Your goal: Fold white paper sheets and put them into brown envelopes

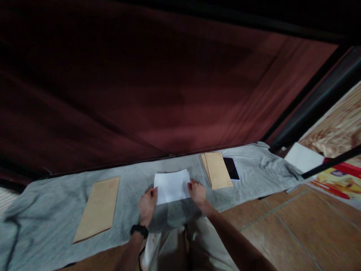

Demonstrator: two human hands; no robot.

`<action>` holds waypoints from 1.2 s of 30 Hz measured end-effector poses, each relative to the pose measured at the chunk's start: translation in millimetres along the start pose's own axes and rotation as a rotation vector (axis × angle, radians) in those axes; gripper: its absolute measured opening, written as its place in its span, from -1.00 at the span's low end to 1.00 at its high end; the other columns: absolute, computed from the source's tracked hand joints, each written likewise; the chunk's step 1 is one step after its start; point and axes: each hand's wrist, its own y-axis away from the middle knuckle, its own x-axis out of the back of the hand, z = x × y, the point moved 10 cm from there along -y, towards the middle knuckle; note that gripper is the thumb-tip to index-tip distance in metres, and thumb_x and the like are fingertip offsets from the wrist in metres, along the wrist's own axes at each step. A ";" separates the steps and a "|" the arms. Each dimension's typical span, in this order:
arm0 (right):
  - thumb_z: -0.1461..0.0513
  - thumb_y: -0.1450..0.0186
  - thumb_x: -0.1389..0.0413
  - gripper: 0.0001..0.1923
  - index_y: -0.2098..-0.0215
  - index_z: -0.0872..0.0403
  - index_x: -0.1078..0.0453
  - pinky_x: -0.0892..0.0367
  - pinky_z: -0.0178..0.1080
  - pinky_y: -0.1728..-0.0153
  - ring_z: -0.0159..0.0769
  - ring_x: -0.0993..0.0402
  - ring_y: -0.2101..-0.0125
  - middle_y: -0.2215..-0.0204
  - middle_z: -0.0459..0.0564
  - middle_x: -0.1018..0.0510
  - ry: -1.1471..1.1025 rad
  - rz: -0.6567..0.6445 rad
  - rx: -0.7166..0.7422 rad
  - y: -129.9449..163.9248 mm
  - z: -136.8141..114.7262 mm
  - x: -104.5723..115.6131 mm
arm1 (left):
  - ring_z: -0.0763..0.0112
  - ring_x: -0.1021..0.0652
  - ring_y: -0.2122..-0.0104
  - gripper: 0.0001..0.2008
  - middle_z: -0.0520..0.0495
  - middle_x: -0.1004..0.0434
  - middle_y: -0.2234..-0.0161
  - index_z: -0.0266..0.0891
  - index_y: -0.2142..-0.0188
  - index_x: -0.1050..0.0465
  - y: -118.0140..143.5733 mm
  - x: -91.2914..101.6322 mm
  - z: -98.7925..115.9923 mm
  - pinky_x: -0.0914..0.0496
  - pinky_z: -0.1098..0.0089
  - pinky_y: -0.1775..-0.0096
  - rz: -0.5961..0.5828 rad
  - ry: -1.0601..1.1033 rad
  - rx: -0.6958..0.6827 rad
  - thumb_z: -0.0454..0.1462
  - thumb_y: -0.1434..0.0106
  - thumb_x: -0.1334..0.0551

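Observation:
A white sheet of paper (172,186) is held level between my two hands, just above the grey cloth. My left hand (148,205) pinches its left edge, with a dark watch on that wrist. At the opposite edge, my right hand (197,192) has its fingers closed on the paper. A large brown envelope (98,207) lies to the left, apart from my hands. To the right rests a small pile of brown envelopes (218,169), partly covering a dark tablet or phone (231,168).
The grey cloth (132,180) covers a long, narrow surface against a dark red fabric wall (175,94). Tiled floor (282,226) shows at the lower right. Beyond a black pole stand a white box-like object (304,158) and a colourful printed package (338,182).

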 end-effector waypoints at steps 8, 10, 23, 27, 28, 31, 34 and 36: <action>0.14 -0.48 0.05 -0.68 0.11 0.09 -0.51 -0.42 -0.02 0.05 -0.02 -0.62 0.21 0.19 0.30 -0.63 0.078 0.107 0.016 4.5 -3.0 6.4 | 0.17 -0.63 0.34 -0.59 -0.28 -0.67 0.29 -0.25 0.16 -0.55 -1.8 -4.4 3.1 -0.26 0.35 0.39 -0.020 -0.123 0.047 -0.04 -0.42 -0.03; 0.19 -0.46 0.03 -0.73 0.13 0.08 -0.51 -0.39 -0.04 0.02 -0.05 -0.59 0.17 0.19 0.27 -0.63 0.094 0.116 0.028 6.1 -3.3 7.8 | 0.15 -0.64 0.32 -0.58 -0.28 -0.67 0.28 -0.25 0.14 -0.54 -1.5 -4.7 5.0 -0.29 0.34 0.38 -0.025 -0.150 0.041 -0.04 -0.43 -0.01; 0.27 -0.42 0.01 -0.44 -0.37 0.19 -0.14 -0.05 0.02 -0.31 -0.04 -0.05 -0.36 -0.39 0.21 -0.14 0.087 0.131 0.324 14.8 -60.8 2.0 | 0.14 -0.64 0.29 -0.60 -0.25 -0.67 0.27 -0.22 0.08 -0.50 -0.6 -9.7 7.8 -0.33 0.32 0.32 -0.037 -0.213 0.024 -0.05 -0.44 0.00; 0.18 -0.48 0.04 -0.46 -0.38 0.13 -0.14 -0.05 -0.01 -0.33 -0.10 -0.03 -0.38 -0.39 0.13 -0.15 0.074 0.109 0.431 23.7 -80.6 -20.5 | 0.15 -0.64 0.30 -0.62 -0.26 -0.66 0.27 -0.22 0.09 -0.50 -1.2 -9.5 6.5 -0.31 0.32 0.34 -0.037 -0.181 0.018 -0.06 -0.43 -0.01; 0.17 -0.48 0.03 -0.47 -0.38 0.12 -0.15 -0.06 0.00 -0.33 -0.10 -0.04 -0.38 -0.38 0.14 -0.17 0.078 0.112 0.425 25.2 -79.5 -24.7 | 0.16 -0.63 0.31 -0.62 -0.25 -0.66 0.27 -0.22 0.11 -0.50 -1.2 -9.1 6.0 -0.30 0.32 0.34 -0.037 -0.173 0.017 -0.06 -0.43 -0.01; 0.15 -0.48 0.00 -0.47 -0.36 0.12 -0.18 -0.09 0.04 -0.31 -0.09 -0.07 -0.37 -0.37 0.18 -0.20 0.092 0.140 0.402 30.2 -71.1 -32.2 | 0.19 -0.61 0.34 -0.64 -0.21 -0.64 0.31 -0.22 0.11 -0.48 -0.5 -9.3 3.7 -0.31 0.33 0.34 -0.042 -0.138 0.019 -0.06 -0.42 -0.03; 0.14 -0.48 -0.02 -0.46 -0.37 0.11 -0.16 -0.09 0.05 -0.32 -0.09 -0.07 -0.37 -0.37 0.18 -0.19 0.096 0.155 0.412 35.0 -65.9 -34.8 | 0.16 -0.60 0.24 -0.64 -0.23 -0.62 0.24 -0.27 0.03 -0.44 0.4 -3.4 11.3 -0.38 0.27 0.22 0.083 -0.147 -0.036 -0.10 -0.41 -0.03; 0.14 -0.49 0.00 -0.47 -0.38 0.11 -0.16 -0.09 0.05 -0.32 -0.08 -0.07 -0.37 -0.37 0.17 -0.20 0.092 0.156 0.414 36.6 -64.5 -34.7 | 0.10 -0.55 0.04 -0.61 -0.33 -0.57 0.06 -0.33 -0.06 -0.40 3.3 -3.0 32.7 -0.38 0.19 0.02 0.207 -0.167 -0.191 -0.16 -0.41 -0.01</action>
